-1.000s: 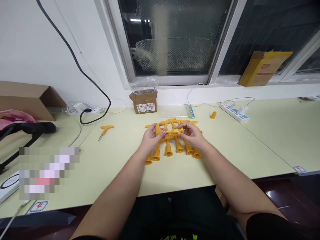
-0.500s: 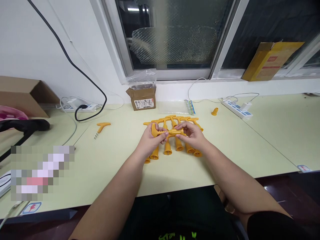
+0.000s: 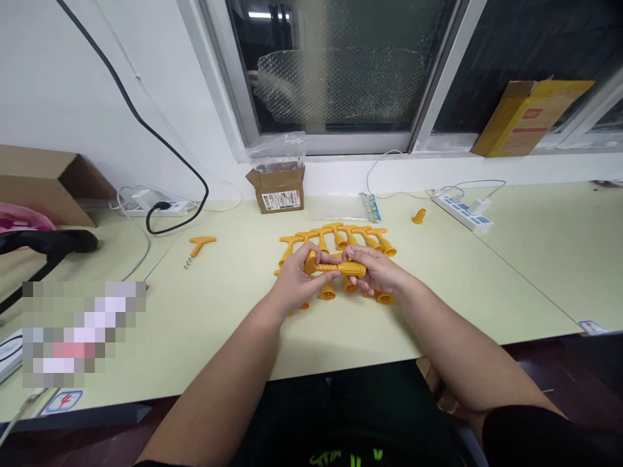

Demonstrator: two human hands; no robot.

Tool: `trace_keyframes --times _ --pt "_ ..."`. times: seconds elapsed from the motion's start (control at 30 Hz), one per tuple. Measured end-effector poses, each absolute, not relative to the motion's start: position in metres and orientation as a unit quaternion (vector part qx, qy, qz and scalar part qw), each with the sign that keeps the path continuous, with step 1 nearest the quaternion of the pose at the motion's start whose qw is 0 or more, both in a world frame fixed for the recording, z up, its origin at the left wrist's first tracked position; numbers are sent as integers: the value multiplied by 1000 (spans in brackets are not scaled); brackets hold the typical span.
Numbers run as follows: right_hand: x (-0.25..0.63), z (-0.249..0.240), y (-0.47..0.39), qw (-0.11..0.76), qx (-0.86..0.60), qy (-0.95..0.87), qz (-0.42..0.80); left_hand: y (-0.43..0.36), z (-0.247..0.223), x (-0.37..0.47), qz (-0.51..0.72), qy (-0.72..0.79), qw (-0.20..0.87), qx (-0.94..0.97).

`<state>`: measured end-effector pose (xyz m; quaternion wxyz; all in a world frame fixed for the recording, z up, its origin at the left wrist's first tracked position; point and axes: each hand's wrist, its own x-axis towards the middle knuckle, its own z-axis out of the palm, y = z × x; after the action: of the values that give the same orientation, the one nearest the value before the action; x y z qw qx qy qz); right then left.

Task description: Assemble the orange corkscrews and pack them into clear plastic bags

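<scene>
Between my hands is a yellow corkscrew (image 3: 327, 267), held level just above the table. My left hand (image 3: 294, 282) is closed round its T-shaped handle, partly hiding it. My right hand (image 3: 383, 271) grips the bell-shaped sleeve (image 3: 351, 269) at the other end, thumb and fingers around it. Under and behind my hands lie several more yellow corkscrews (image 3: 337, 236) in two rows, the nearer row partly covered. Off to the left lies a corkscrew handle with a bare metal spiral (image 3: 199, 246). A loose yellow sleeve (image 3: 418, 216) lies to the right.
A small open carton (image 3: 281, 192) stands at the back by a clear plastic bag (image 3: 338, 207). Power strips (image 3: 462, 213) and cables lie along the wall. On the left are a black curved object (image 3: 53, 243) and a large cardboard box (image 3: 34, 178).
Both hands have come slightly nearer to me with the corkscrew. My right fingers have shifted round the sleeve, and the far row of corkscrews shows more.
</scene>
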<state>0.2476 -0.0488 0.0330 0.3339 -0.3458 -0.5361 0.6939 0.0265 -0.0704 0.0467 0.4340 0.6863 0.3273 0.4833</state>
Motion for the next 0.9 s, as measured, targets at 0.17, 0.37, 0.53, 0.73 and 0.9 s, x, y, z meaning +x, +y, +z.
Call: trace_keyframes --times 0.17,0.37,0.53,0.73,0.9 --pt "246 28 -50 457 -316 -666 497 -62 42 24 525 363 471 609" --pt "241 25 -48 427 -347 -598 582 -63 42 24 521 358 461 622" --pt "236 31 -51 369 -371 -475 708 -66 39 20 495 335 373 710" --pt "247 37 -55 288 -272 -510 764 -65 35 18 450 334 419 714" --pt "260 34 -50 292 -239 -538 754 -57 27 17 453 271 416 740"
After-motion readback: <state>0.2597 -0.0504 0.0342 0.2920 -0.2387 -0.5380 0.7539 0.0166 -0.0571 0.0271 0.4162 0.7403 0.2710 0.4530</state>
